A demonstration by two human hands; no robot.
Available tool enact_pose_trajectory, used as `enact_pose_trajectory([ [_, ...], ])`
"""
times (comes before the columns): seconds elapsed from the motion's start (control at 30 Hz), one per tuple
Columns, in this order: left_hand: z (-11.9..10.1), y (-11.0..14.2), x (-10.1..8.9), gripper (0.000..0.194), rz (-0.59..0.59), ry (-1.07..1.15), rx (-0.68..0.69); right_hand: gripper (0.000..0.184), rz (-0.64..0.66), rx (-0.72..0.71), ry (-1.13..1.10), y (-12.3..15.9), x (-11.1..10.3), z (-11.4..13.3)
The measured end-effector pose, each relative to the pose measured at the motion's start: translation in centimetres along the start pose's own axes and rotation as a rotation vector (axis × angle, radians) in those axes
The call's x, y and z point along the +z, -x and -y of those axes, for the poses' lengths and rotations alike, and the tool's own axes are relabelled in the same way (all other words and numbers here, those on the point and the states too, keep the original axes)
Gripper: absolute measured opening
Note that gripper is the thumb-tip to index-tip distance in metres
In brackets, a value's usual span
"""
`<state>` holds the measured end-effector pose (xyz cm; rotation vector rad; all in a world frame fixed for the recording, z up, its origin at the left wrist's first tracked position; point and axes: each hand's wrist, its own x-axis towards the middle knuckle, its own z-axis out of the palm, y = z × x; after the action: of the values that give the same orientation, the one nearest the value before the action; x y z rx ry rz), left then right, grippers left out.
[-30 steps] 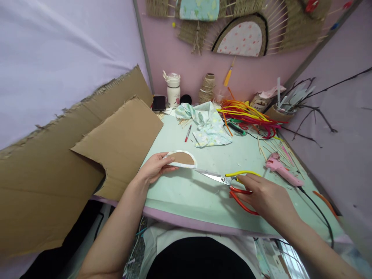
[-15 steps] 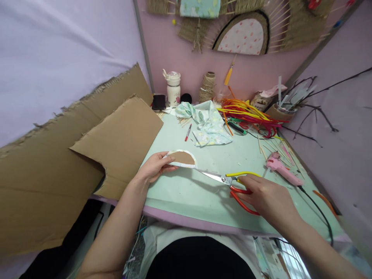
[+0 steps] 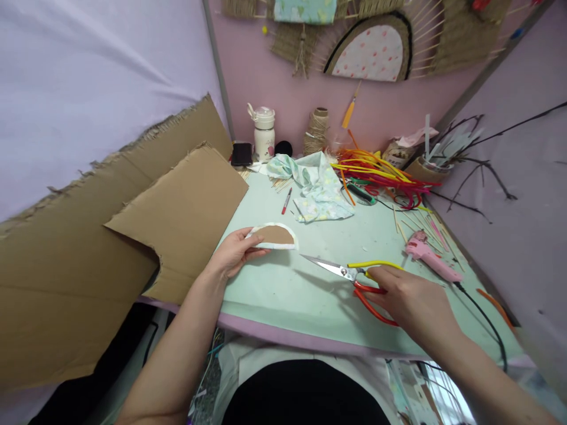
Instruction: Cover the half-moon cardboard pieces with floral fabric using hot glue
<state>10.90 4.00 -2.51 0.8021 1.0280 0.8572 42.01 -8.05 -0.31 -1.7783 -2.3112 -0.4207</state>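
Observation:
Between the thumb and fingers of my left hand [image 3: 234,252] is a half-round piece of cardboard [image 3: 278,235], its edge wrapped in pale fabric. The piece is held just above the table, brown side up. My right hand [image 3: 405,295] is closed around the handles of a pair of scissors [image 3: 330,267], one handle red and the other with yellow. Their blades are together and point left, with the tip a little apart from the right corner of the cardboard piece.
Large cardboard sheets [image 3: 190,218] lie at the left. Patterned fabric [image 3: 321,189], a red marker [image 3: 286,201] and colourful pipe cleaners [image 3: 381,171] are farther back. A pink glue gun [image 3: 432,257] with a black cord lies at the right, near thin sticks [image 3: 420,227]. A bottle [image 3: 264,136] stands behind.
The scissors have drawn slightly right, away from the cardboard piece. My left hand has raised the piece a little and shifted it slightly left.

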Motion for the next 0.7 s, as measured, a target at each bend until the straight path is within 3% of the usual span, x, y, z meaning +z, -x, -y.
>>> enact_pose_trajectory([
  [0.1,-0.2,0.0,0.2,0.021,-0.087,0.075,0.05,0.049,0.021,0.085,-0.064,0.2,-0.2,-0.4],
  [0.2,-0.5,0.2,0.7,0.022,-0.107,0.264,0.118,0.043,0.136,0.229,-0.285,0.1,-0.5,-0.2],
  [0.33,-0.9,0.5,1.9,0.023,-0.059,0.486,0.1,0.03,0.377,0.441,-0.842,0.3,-0.8,1.4],
  [0.4,-1.0,0.8,2.6,0.02,-0.024,0.501,0.101,0.035,0.492,0.487,-1.173,1.0,-0.9,2.6],
  [0.47,-1.0,1.0,3.2,0.02,0.022,0.473,0.129,0.047,0.563,0.427,-1.459,1.9,-1.0,3.8],
  [0.6,-0.9,1.4,4.7,0.034,0.06,0.415,0.176,0.064,0.591,0.193,-1.773,3.8,-1.0,6.3],
  [0.7,-0.8,1.6,5.7,0.038,0.044,0.438,0.175,0.063,0.604,0.2,-1.989,4.3,-0.2,8.1],
])
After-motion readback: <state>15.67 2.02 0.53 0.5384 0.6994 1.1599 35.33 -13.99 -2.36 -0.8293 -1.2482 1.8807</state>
